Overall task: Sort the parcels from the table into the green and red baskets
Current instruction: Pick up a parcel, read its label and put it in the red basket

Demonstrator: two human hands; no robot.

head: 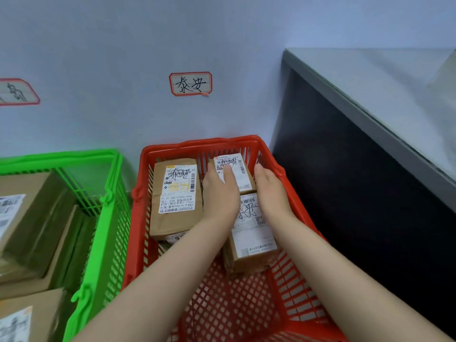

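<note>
Small brown cardboard parcel [241, 169] in red plastic basket [197, 142] looks light and rigid: left hand [219, 196] flat on top, right hand [269, 191] straight-fingered against its side, so take opposite faces.

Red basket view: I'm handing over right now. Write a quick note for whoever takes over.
Left hand: open, straight fingers resting on top of the small brown cardboard parcel at the rear right of the red plastic basket.
Right hand: open, fingers straight along that parcel's right side.
Done: three labelled parcels show in the red basket; the green plastic basket holds several cardboard boxes.
Left: let go, then check the grey table; little of it shows.
</note>
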